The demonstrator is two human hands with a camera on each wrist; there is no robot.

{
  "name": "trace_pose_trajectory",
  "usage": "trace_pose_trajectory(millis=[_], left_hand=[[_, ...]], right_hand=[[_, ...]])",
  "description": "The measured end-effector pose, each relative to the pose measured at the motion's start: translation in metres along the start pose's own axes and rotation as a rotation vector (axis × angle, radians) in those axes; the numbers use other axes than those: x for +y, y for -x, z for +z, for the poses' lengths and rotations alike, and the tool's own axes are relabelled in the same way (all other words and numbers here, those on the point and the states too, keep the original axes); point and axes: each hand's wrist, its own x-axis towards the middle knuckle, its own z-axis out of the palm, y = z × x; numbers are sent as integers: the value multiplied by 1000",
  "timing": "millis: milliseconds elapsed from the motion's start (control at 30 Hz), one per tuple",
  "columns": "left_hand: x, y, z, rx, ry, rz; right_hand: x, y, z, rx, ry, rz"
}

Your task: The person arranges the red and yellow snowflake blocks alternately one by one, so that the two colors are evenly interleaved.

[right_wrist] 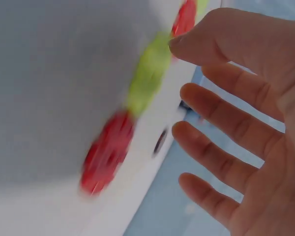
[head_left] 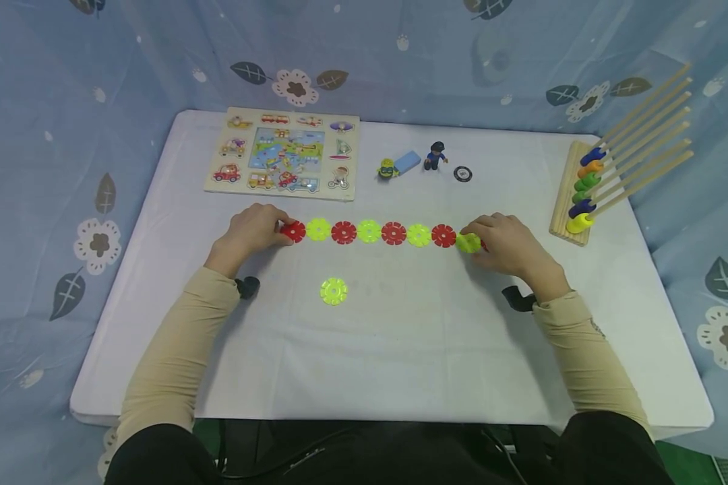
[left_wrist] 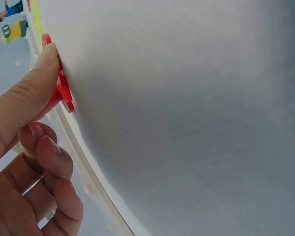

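Red and yellow-green notched plastic discs run in an alternating row across the white table. At its left end my left hand (head_left: 255, 229) pinches a red disc (left_wrist: 65, 91) between thumb and index finger, the other fingers loosely curled. My right hand (head_left: 506, 246) is at the right end, partly hiding the last red disc (right_wrist: 108, 155). Its fingers are spread, and the thumb tip is at or against the edge of a yellow-green disc (right_wrist: 150, 73); contact is unclear through the blur. A separate yellow-green disc (head_left: 334, 291) lies nearer the body.
Behind the row lie a wooden picture puzzle (head_left: 218, 182), a yellow-green toy figure (head_left: 387, 168), a blue block (head_left: 408, 162), a toy figure in blue (head_left: 435, 156) and a black ring-shaped piece (head_left: 463, 174). At right stands a wooden peg rack (head_left: 561, 195) with coloured beads.
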Motion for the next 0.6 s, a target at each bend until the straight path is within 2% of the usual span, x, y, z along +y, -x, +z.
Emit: trace_pose_trajectory(millis=[367,600], left_hand=[[-1,-1,0,1,-15,0],[0,-1,0,-4,-16,2]], right_hand=[[-67,-25,13,-20,32,-330],[-107,-43,20,-59,35,-465]])
